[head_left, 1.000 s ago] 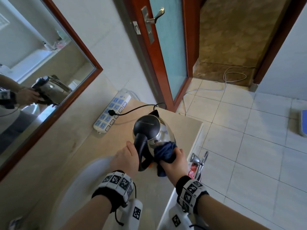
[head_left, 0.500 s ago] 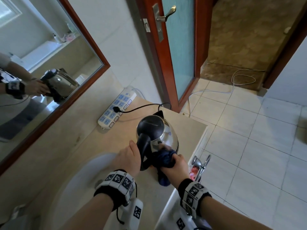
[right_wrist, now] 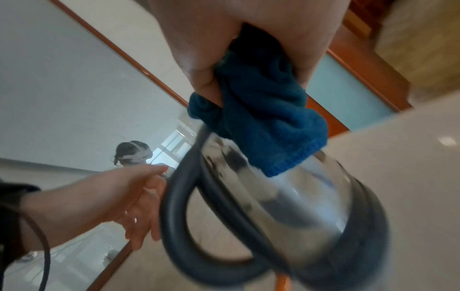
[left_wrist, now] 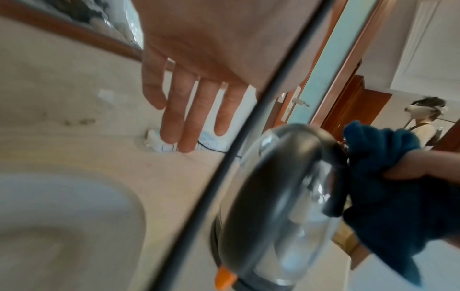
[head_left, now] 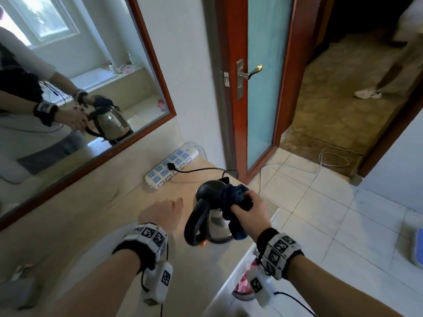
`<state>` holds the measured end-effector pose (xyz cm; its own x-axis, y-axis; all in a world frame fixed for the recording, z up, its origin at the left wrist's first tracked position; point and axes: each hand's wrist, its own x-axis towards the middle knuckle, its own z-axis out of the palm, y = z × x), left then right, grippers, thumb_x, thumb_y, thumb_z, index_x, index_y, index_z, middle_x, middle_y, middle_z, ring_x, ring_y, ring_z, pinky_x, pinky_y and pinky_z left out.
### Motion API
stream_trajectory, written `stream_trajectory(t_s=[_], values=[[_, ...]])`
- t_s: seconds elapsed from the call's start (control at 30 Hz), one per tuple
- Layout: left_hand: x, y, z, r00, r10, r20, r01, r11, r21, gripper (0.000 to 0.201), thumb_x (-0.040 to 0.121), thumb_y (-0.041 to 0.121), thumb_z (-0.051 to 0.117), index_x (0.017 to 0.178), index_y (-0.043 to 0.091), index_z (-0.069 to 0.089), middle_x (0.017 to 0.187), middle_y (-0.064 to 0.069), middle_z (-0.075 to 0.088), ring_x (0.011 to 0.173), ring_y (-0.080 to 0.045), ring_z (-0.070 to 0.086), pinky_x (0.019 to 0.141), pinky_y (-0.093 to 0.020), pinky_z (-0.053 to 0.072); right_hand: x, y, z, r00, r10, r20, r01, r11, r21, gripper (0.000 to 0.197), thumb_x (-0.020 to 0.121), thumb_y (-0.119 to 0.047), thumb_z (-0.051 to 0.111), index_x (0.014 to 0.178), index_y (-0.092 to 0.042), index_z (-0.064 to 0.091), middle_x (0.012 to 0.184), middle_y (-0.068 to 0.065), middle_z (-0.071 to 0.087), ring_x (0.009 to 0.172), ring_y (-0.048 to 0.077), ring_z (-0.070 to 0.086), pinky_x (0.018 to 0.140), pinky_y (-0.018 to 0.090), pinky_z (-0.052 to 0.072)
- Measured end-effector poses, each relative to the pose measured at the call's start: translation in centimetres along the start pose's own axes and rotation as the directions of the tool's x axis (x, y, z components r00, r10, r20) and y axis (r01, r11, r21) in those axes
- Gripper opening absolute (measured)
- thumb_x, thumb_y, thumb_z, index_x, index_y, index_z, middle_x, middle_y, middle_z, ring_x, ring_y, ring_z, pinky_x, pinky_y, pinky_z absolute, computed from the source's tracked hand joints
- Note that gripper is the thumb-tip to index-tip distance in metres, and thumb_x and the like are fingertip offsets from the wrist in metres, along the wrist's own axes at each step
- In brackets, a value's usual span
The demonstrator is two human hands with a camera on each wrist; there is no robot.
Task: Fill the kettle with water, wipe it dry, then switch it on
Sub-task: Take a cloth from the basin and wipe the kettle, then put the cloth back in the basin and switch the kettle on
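Note:
A steel kettle with a black lid and looped black handle stands on the beige counter, an orange switch at the handle's foot. My right hand grips a bunched dark blue cloth against the kettle's lid and upper right side; the cloth hangs over the shiny body. My left hand hovers just left of the handle, fingers straight and holding nothing. The kettle is beside it, apart.
A white and blue power strip lies against the wall with the kettle's black cord plugged in. A white basin is sunk into the counter at near left. A framed mirror hangs on the left, an open door beyond; tiled floor lies right of the counter's edge.
My left hand has let go of the kettle's handle and drawn off to the left, open. My right hand has carried the cloth from the kettle's near side up onto its lid.

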<state>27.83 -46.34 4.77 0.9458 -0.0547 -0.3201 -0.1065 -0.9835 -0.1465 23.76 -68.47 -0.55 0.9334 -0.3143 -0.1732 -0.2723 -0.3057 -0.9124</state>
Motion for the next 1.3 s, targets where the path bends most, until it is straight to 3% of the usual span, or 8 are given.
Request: stream_trajectory(t_s=[0.27, 0.37, 0.53, 0.67, 0.77, 0.93, 1.1, 1.3], values=[[-0.6, -6.5, -7.4, 0.96, -0.198, -0.2, 0.134, 0.947, -0.291, 0.044, 0.091, 0.045, 0.032, 0.088, 0.013, 0.062, 0.093, -0.009, 0.068, 0.086, -0.029, 0.063, 0.081, -0.041, 0.053, 3.1, -14.0, -3.0, 0.945, -0.304, 0.119, 0.322, 0.929, -0.183, 0.027, 0.075, -0.029, 0.07, 0.1, -0.021, 0.064, 0.09, -0.003, 0.063, 0.084, 0.016, 0.058, 0.073, 0.022, 0.042], [-2.6, -9.6, -11.2, 0.953, -0.233, -0.192, 0.182, 0.95, -0.252, 0.037, 0.095, 0.044, 0.032, 0.095, 0.018, 0.059, 0.103, -0.003, 0.063, 0.096, -0.025, 0.06, 0.083, -0.037, 0.049, 4.1, -19.0, -2.7, 0.891, -0.373, 0.26, 0.44, 0.852, -0.285, 0.027, 0.076, -0.03, 0.069, 0.099, -0.017, 0.064, 0.088, -0.001, 0.062, 0.082, 0.018, 0.057, 0.07, 0.023, 0.041], [-5.6, -13.7, -15.2, 0.921, -0.294, -0.257, 0.205, 0.924, -0.324, 0.033, 0.097, 0.027, 0.04, 0.066, 0.016, 0.045, 0.066, 0.001, 0.048, 0.063, -0.018, 0.047, 0.052, -0.025, 0.03, 5.2, -26.8, -0.7, 0.796, -0.448, 0.407, 0.586, 0.737, -0.337, 0.024, 0.076, -0.027, 0.069, 0.094, -0.013, 0.066, 0.087, 0.003, 0.064, 0.083, 0.022, 0.061, 0.069, 0.023, 0.044], [-7.1, -16.9, -16.8, 0.886, -0.366, -0.284, 0.269, 0.906, -0.327, 0.027, 0.094, 0.028, 0.042, 0.085, 0.01, 0.059, 0.089, -0.011, 0.064, 0.084, -0.028, 0.059, 0.067, -0.029, 0.038, 5.0, -31.7, 2.2, 0.717, -0.492, 0.494, 0.676, 0.664, -0.32, 0.02, 0.077, -0.028, 0.068, 0.091, -0.015, 0.066, 0.088, 0.005, 0.064, 0.082, 0.022, 0.059, 0.069, 0.022, 0.042], [-8.4, -19.0, -16.5, 0.867, -0.425, -0.262, 0.323, 0.877, -0.356, 0.029, 0.091, 0.029, 0.043, 0.07, 0.016, 0.055, 0.078, -0.006, 0.061, 0.07, -0.024, 0.055, 0.064, -0.029, 0.04, 3.8, -33.9, 4.3, 0.672, -0.513, 0.534, 0.719, 0.624, -0.305, 0.022, 0.077, -0.028, 0.068, 0.095, -0.015, 0.069, 0.087, 0.004, 0.063, 0.083, 0.022, 0.058, 0.072, 0.023, 0.042], [-12.9, -21.7, -15.2, 0.845, -0.485, -0.226, 0.378, 0.84, -0.389, 0.024, 0.091, 0.028, 0.046, 0.095, 0.013, 0.064, 0.095, -0.007, 0.065, 0.087, -0.025, 0.061, 0.078, -0.033, 0.049, 0.3, -35.3, 8.2, 0.597, -0.511, 0.619, 0.769, 0.584, -0.259, 0.018, 0.075, -0.032, 0.067, 0.091, -0.023, 0.065, 0.081, -0.001, 0.063, 0.08, 0.02, 0.061, 0.07, 0.023, 0.046], [-19.3, -26.6, -12.1, 0.804, -0.567, -0.179, 0.47, 0.79, -0.394, 0.011, 0.085, 0.029, 0.049, 0.083, 0.03, 0.06, 0.103, 0.0, 0.063, 0.089, -0.019, 0.059, 0.082, -0.034, 0.052, -5.7, -36.5, 13.2, 0.49, -0.512, 0.705, 0.825, 0.533, -0.187, 0.018, 0.078, -0.03, 0.065, 0.093, -0.019, 0.066, 0.082, 0.001, 0.062, 0.078, 0.02, 0.06, 0.066, 0.022, 0.048], [-28.6, -31.4, -8.4, 0.738, -0.664, -0.124, 0.581, 0.718, -0.384, 0.032, 0.087, 0.0, 0.046, 0.105, 0.018, 0.066, 0.117, -0.006, 0.061, 0.106, -0.025, 0.057, 0.083, -0.028, 0.043, -14.1, -37.3, 20.7, 0.339, -0.503, 0.795, 0.88, 0.469, -0.078, 0.013, 0.074, -0.035, 0.066, 0.082, -0.025, 0.062, 0.088, 0.006, 0.067, 0.081, 0.025, 0.064, 0.068, 0.026, 0.049]])
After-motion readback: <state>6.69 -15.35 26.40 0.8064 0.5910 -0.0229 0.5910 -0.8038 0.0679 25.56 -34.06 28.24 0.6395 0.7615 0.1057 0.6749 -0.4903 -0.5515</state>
